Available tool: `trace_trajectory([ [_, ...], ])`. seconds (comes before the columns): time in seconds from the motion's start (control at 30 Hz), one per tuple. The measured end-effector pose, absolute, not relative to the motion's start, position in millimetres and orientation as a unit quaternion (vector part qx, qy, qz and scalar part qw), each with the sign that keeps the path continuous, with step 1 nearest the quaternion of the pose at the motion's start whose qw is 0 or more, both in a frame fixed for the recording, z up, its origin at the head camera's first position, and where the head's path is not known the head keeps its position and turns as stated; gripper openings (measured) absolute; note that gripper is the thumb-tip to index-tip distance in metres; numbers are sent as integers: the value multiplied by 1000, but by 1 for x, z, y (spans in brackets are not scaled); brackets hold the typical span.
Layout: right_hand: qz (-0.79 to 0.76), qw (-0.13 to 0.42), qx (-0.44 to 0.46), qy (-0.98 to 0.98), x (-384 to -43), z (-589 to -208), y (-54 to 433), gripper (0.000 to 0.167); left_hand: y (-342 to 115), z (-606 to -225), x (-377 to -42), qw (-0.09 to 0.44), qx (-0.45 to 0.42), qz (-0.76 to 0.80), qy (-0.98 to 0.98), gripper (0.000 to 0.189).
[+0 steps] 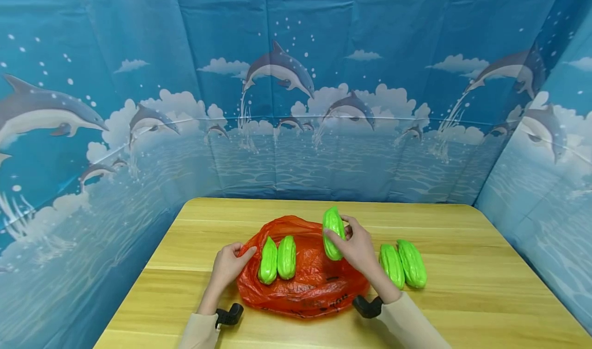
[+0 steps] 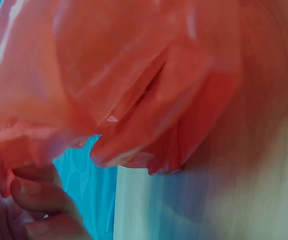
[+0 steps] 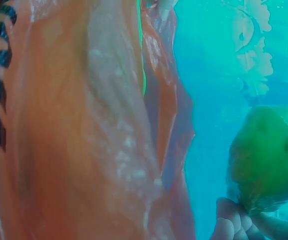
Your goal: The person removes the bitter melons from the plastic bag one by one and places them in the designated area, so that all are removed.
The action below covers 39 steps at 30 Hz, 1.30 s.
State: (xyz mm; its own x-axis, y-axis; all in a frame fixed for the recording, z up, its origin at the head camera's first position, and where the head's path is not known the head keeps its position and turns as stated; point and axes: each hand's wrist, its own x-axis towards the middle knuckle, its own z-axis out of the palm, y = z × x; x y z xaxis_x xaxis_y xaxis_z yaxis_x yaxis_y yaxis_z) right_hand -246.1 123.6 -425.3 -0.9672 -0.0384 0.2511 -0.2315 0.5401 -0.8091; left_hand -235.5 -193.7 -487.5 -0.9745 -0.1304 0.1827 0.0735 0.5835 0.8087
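Note:
A red plastic bag [image 1: 314,287] lies with its mouth spread wide on the table. My left hand [image 1: 228,267] pinches its left rim between thumb and fingers; the gathered film [image 2: 21,145] shows in the left wrist view. Over the bag's right side, my right hand [image 1: 356,246] grips a bright green, long, ridged gourd-shaped thing [image 1: 334,233], held upright. The right wrist view shows one end of this green gourd-shaped thing [image 3: 269,155], shiny as if wrapped in clear film. Two more of the kind, a left one [image 1: 268,261] and a right one [image 1: 287,258], lie side by side in the bag.
To the right of the bag, two further green gourd-shaped things [image 1: 411,263] lie together on the wooden table [image 1: 481,267]. A blue cloth backdrop [image 1: 296,164] printed with dolphins rises behind the table and along both sides. Black camera mounts [image 1: 229,315] sit at the wrists.

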Motion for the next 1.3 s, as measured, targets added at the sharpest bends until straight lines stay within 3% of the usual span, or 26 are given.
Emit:
trace_trajectory([
  [0.33, 468, 132, 66, -871, -253, -428, 137, 64, -193, -489, -237, 105, 19, -463, -880, 37],
  [1.3, 458, 143, -4, -877, -259, -427, 183, 74, -200, -486, -246, 96, 12, -466, -879, 36],
])
